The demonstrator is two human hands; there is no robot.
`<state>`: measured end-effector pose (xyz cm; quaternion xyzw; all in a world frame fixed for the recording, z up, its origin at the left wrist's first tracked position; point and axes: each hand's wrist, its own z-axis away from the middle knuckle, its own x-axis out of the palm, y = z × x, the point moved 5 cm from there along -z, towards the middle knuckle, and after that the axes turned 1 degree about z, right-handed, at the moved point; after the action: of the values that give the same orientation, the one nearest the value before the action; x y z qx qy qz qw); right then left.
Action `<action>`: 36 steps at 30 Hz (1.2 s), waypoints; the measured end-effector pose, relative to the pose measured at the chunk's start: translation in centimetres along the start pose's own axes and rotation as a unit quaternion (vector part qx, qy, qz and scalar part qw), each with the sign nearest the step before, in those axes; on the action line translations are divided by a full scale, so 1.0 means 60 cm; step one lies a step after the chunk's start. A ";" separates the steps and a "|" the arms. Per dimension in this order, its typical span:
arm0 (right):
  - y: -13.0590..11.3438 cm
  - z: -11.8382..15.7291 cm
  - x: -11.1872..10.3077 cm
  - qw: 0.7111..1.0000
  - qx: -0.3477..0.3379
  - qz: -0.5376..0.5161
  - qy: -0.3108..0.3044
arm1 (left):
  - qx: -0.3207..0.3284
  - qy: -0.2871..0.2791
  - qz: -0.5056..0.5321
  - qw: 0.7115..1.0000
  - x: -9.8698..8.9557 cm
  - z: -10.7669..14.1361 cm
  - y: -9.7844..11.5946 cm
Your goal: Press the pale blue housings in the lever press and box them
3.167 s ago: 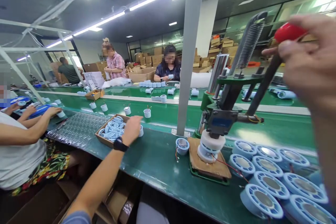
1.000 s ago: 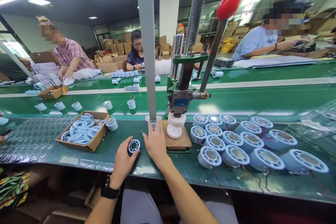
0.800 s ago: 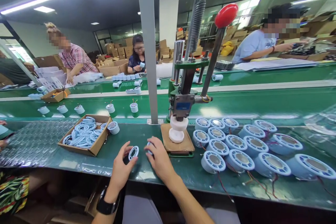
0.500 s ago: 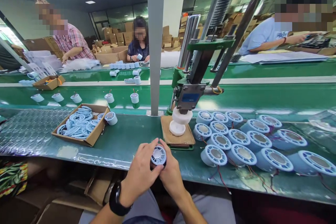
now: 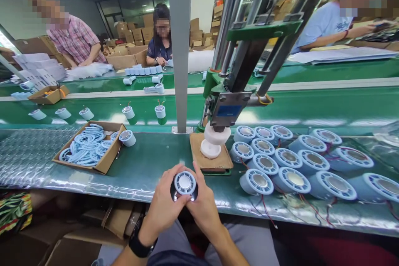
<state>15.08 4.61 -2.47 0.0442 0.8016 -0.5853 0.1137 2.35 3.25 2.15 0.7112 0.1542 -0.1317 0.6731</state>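
A light-blue round housing [image 5: 185, 182] with a slotted ring and a silver disc in its top is held between both hands, just over the bench's front edge. My left hand [image 5: 165, 193] wraps its left side, thumb at the lower front. On the other side, my right hand [image 5: 204, 199] closes round it with the fingers at the back. Just beyond stands a hand press [image 5: 230, 110], its white upper pad [image 5: 217, 134] above a white cup [image 5: 210, 149] on a cardboard-covered base [image 5: 199, 160]. The housing's underside is hidden by my hands.
Right of the press stand several similar housings [image 5: 259, 181] with thin wires. A cardboard box [image 5: 107, 162] of blue rings lies left, one housing [image 5: 127, 138] beside it. More housings line the green conveyor [image 5: 143, 118]. A grey post [image 5: 181, 50] rises behind; three people work across the line.
The housing has turned so its slotted top faces me more squarely, and my fingers have shifted around it. My view has tilted down slightly. Across the line, one person's hands have lowered.
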 end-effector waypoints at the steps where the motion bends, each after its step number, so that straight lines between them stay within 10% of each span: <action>1: 0.000 0.000 0.000 1.000 0.005 0.002 -0.003 | -0.009 0.004 0.009 1.000 0.001 -0.001 -0.001; 9: -0.002 0.003 0.000 0.999 0.005 0.037 -0.014 | -0.049 0.039 0.071 0.995 0.017 0.005 -0.015; 18: -0.018 0.007 -0.019 0.956 -0.073 0.206 -0.196 | 0.030 0.003 0.001 1.000 0.032 0.016 -0.029; 22: -0.166 -0.051 -0.129 0.915 -0.226 0.308 -0.129 | 0.017 -0.048 -0.026 0.998 0.020 0.002 -0.027; 25: -0.346 -0.146 -0.258 0.852 -0.339 0.382 0.118 | 0.010 -0.053 -0.031 0.998 0.002 -0.032 -0.005; 28: -0.476 -0.262 -0.360 0.821 -0.316 0.366 0.304 | 0.049 -0.030 -0.016 0.998 -0.004 -0.091 0.032; 33: -0.503 -0.415 -0.372 0.939 -0.209 0.210 0.176 | 0.114 -0.059 0.065 0.990 0.037 -0.190 0.087; 36: -0.487 -0.437 -0.362 0.945 -0.231 0.165 0.159 | 0.126 -0.117 0.120 0.978 0.079 -0.224 0.100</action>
<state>26.79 21.76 37.30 0.2410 0.9041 -0.3420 0.0875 8.81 16.59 6.59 0.7835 -0.0297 -0.1507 0.6021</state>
